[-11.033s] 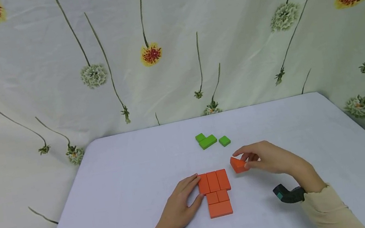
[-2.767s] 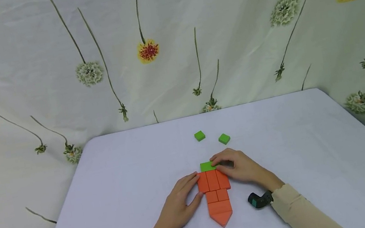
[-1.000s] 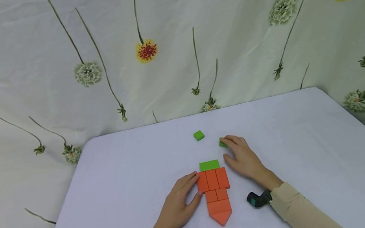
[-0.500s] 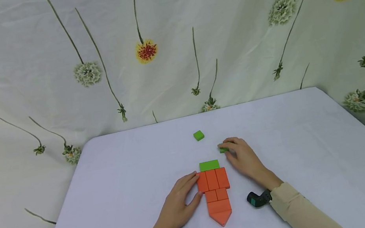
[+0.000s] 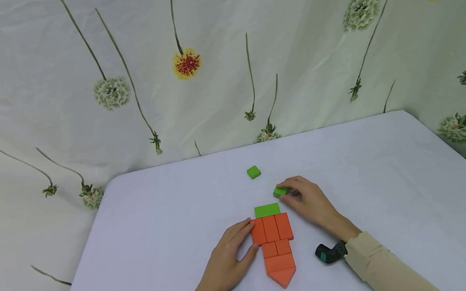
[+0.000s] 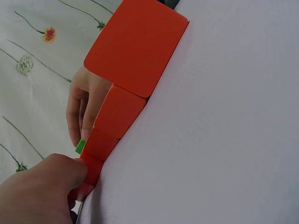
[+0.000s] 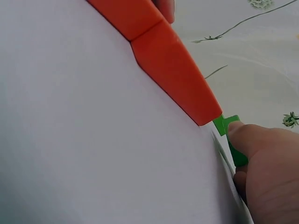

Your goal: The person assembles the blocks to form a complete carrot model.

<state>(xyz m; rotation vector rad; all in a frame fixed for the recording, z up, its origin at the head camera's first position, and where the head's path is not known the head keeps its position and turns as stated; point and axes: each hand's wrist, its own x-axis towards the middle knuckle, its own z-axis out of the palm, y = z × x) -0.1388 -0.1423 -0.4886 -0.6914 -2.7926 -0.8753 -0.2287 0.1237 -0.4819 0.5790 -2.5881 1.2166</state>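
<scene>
Orange blocks lie flat together on the table: three upright blocks (image 5: pixel 271 229) side by side, then two small ones, a wider block (image 5: pixel 279 263) and a triangle (image 5: pixel 283 278) pointing toward me. Against their far edge lies a green rectangular block (image 5: pixel 267 210). My left hand (image 5: pixel 229 263) rests at the left side of the orange blocks, fingertips and thumb touching the leftmost upright one. Between thumb and fingers, my right hand (image 5: pixel 312 201) pinches a small green block (image 5: pixel 280 191), just beyond and right of the green rectangle. Its fingers partly cover that block.
Another small green block (image 5: pixel 253 172) lies farther back on the white table (image 5: pixel 157 218). A flower-patterned cloth (image 5: pixel 301 53) hangs behind the table's far edge. Dark wrist cameras (image 5: pixel 331 253) sit on both wrists.
The orange triangle went to the near end and a green rectangle to the far end. My right hand then took the right-hand small green block and shifted it left and nearer. My left hand stayed.
</scene>
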